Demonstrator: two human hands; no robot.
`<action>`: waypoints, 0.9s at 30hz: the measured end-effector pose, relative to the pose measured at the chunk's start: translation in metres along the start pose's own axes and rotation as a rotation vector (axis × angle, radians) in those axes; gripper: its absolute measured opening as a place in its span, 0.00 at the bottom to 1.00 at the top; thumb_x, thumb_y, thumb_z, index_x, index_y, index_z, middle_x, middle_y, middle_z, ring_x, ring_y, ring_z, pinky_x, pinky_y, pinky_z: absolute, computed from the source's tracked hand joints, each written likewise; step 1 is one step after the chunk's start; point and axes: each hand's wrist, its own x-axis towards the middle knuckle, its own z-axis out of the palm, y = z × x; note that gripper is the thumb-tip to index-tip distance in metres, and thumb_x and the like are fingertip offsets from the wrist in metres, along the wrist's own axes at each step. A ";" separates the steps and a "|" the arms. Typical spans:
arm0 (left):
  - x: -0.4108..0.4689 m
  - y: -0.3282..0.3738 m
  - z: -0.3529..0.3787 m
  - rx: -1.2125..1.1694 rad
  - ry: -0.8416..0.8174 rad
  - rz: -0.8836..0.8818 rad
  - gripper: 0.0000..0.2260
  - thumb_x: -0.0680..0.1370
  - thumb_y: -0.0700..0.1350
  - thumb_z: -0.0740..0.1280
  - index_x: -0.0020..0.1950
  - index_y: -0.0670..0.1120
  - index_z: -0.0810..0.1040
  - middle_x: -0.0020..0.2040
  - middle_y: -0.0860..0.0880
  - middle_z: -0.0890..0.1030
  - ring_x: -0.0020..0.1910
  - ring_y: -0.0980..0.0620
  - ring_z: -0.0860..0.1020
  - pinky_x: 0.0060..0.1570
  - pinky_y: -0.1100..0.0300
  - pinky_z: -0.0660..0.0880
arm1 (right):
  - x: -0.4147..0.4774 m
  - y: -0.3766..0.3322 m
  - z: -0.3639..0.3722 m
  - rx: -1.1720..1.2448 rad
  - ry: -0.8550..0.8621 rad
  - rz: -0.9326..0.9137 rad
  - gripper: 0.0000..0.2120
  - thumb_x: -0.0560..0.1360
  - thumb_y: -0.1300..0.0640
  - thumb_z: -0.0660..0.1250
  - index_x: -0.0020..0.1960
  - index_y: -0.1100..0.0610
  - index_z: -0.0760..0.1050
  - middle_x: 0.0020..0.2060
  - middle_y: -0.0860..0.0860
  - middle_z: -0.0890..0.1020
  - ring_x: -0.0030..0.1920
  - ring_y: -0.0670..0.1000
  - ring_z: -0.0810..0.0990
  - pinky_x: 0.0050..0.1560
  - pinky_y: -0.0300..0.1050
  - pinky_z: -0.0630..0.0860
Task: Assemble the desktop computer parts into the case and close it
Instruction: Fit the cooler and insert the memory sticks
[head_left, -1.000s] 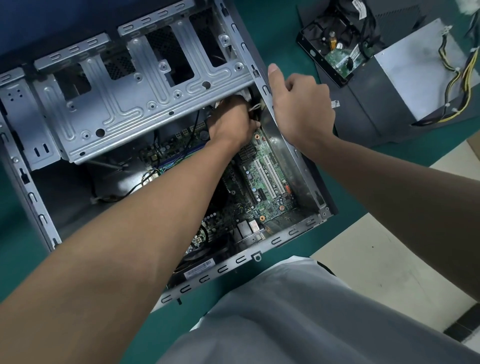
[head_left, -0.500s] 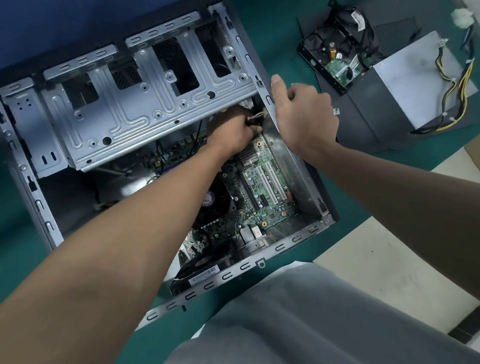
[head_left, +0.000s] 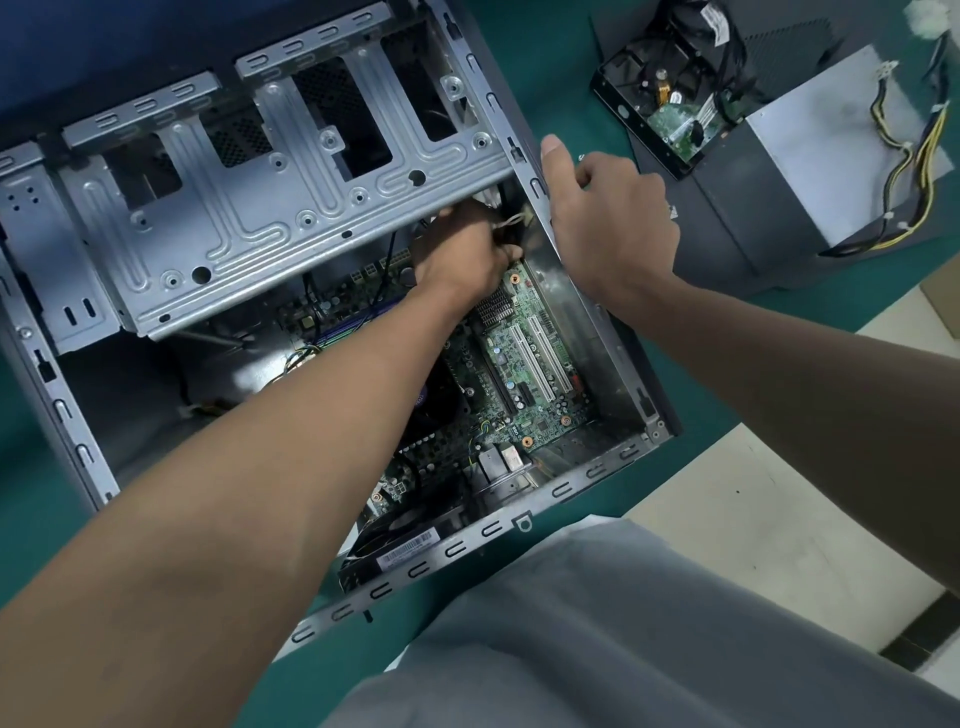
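text: none legible | barcode label (head_left: 405, 552): print too small

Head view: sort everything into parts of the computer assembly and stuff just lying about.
Job: case, gripped at its rim by the right hand; motherboard; drive cage; wires in the left hand; hard drive and power supply waiting on the green mat.
Lying about: brown cardboard corner at the right edge.
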 end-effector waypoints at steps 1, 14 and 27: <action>-0.001 -0.001 0.002 -0.004 0.008 0.001 0.09 0.78 0.55 0.67 0.48 0.51 0.71 0.35 0.58 0.70 0.40 0.52 0.73 0.45 0.58 0.70 | 0.000 0.000 0.000 -0.002 0.004 -0.003 0.27 0.77 0.35 0.49 0.39 0.56 0.71 0.43 0.55 0.80 0.45 0.57 0.74 0.46 0.52 0.71; -0.013 -0.002 0.005 0.014 0.058 0.022 0.09 0.79 0.56 0.64 0.46 0.54 0.68 0.33 0.59 0.72 0.32 0.63 0.69 0.30 0.62 0.60 | 0.002 0.004 0.005 -0.042 0.039 -0.028 0.27 0.77 0.35 0.49 0.40 0.56 0.72 0.42 0.55 0.79 0.43 0.57 0.71 0.44 0.50 0.64; -0.053 -0.035 -0.045 0.235 0.184 -0.209 0.03 0.79 0.40 0.60 0.49 0.45 0.67 0.40 0.46 0.70 0.41 0.44 0.70 0.40 0.55 0.64 | 0.000 0.002 0.001 -0.035 0.059 -0.065 0.29 0.76 0.35 0.46 0.41 0.58 0.73 0.39 0.55 0.78 0.41 0.59 0.74 0.43 0.51 0.68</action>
